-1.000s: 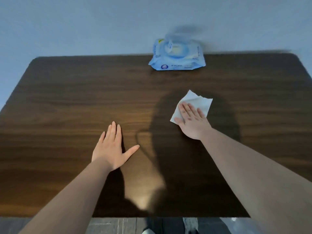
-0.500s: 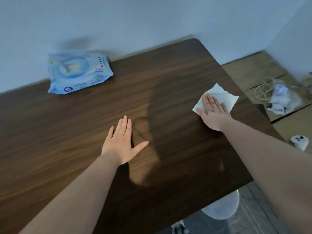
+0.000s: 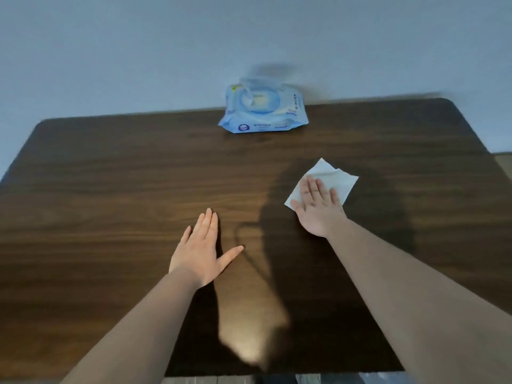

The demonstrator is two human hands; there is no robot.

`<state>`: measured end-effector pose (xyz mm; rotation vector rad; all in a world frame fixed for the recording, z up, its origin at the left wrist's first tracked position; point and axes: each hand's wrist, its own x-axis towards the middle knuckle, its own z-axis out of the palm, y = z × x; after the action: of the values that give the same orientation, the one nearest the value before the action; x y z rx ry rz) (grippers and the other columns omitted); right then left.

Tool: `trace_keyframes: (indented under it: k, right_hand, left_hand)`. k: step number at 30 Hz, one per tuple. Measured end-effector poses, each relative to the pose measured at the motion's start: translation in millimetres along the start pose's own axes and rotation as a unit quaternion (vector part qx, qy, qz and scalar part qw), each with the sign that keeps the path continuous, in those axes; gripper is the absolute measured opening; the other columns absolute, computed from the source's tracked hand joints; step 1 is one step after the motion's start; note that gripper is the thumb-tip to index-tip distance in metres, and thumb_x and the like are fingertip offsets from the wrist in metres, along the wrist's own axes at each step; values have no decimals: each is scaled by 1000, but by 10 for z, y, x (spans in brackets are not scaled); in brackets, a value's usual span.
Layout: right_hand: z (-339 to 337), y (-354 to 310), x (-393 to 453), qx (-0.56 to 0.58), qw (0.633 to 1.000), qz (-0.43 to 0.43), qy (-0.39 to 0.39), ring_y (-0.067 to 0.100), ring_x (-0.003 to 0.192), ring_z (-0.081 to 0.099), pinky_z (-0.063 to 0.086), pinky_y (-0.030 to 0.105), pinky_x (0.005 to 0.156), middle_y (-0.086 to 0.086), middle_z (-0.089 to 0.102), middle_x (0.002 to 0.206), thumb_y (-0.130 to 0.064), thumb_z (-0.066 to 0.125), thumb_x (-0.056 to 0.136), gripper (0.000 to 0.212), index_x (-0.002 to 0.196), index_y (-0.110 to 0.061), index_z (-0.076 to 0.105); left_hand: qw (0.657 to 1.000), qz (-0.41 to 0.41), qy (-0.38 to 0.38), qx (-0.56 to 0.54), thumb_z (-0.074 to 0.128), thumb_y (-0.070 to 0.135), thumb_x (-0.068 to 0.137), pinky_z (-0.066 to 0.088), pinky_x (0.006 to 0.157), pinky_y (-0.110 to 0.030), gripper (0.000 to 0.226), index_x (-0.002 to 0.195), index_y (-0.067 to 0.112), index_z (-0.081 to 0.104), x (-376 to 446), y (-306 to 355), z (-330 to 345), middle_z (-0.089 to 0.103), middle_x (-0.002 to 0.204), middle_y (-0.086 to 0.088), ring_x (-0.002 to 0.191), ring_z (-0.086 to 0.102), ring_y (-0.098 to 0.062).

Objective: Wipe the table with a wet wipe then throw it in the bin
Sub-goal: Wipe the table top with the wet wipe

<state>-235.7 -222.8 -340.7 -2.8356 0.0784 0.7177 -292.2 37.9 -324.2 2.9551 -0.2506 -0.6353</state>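
Lay flat under the spread right hand (image 3: 318, 206), the wet wipe (image 3: 329, 181), jutting beyond the fingertips toward the wipes pack (image 3: 263, 112) (nearest that hand, left hand (image 3: 199, 253) splayed bare on the wooden table (image 3: 110, 176)), well short of the pack.

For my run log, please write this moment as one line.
stage: wiping | right hand: flat on wet wipe | left hand: flat on table | wipes pack: far edge | bin: not visible
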Motion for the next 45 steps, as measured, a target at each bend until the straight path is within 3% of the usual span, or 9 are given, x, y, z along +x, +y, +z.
trace_keyframes:
  k: [5,10,17,22,27,32,38,45]
  right_hand:
    - [333,-1673,195,-47,990,-130,-15,15,144,-20,-12,42,117,-3,-19,159,-46,8,99,61,149,-19,-14]
    - [679,-3103,212,-93,963,-253,-24,16,145,-17,-10,44,117,-3,-15,160,-45,11,100,61,150,-19,-10]
    - [1004,-4429,342,-139,930,-339,-4,17,147,-9,-8,44,117,-2,-9,161,-47,12,99,62,151,-19,-4]
    - [1147,-4789,290,-139,924,-357,9,15,147,-7,-7,42,116,-3,-6,161,-47,14,99,61,151,-20,-2]
    - [1067,-4371,227,-120,927,-356,5,15,147,-10,-9,40,117,-3,-7,161,-47,13,99,61,152,-21,-3]
    - [819,-3355,169,-102,959,-265,0,13,145,-16,-12,38,116,-5,-15,160,-49,9,99,62,151,-22,-11]
    - [478,-1781,16,-62,992,-111,6,10,144,-18,-13,36,115,-8,-19,158,-50,8,99,60,149,-26,-15]
    - [226,145,-333,-6,998,41,55,10,145,-15,-11,36,117,-8,-15,159,-50,8,98,61,150,-25,-12]
  left_hand:
    - [993,-118,12,-15,12,79,73,-1,117,-33,104,149,12,-11,-627,-1281,132,-16,159,-1,145,-13,-12]
    - [974,-219,57,-18,3,86,69,-2,118,-38,109,149,12,-12,-1034,-2092,295,-17,158,-2,145,-14,-14]
    - [964,-238,96,-75,-5,95,56,-2,119,-43,121,150,19,-10,-1036,-2328,377,-13,159,3,145,-14,-14]
    - [959,-232,132,-96,-13,90,50,0,119,-43,125,152,19,-3,-1072,-2325,413,-3,161,4,146,-9,-12]
    - [965,-225,114,-78,0,92,60,-2,119,-42,118,150,17,-7,-1060,-2308,399,-7,161,1,146,-9,-16]
    - [986,-152,71,-15,1,85,73,-4,119,-37,106,149,11,-9,-1035,-2176,306,-11,160,-3,145,-11,-13]
    - [995,-53,89,-17,16,82,77,-3,117,-32,103,151,13,-1,-652,-1209,242,-5,161,1,146,-7,-9]
    - [997,53,59,17,8,81,77,-3,119,-37,99,151,17,-5,-242,-94,188,-9,160,3,145,-11,-10]
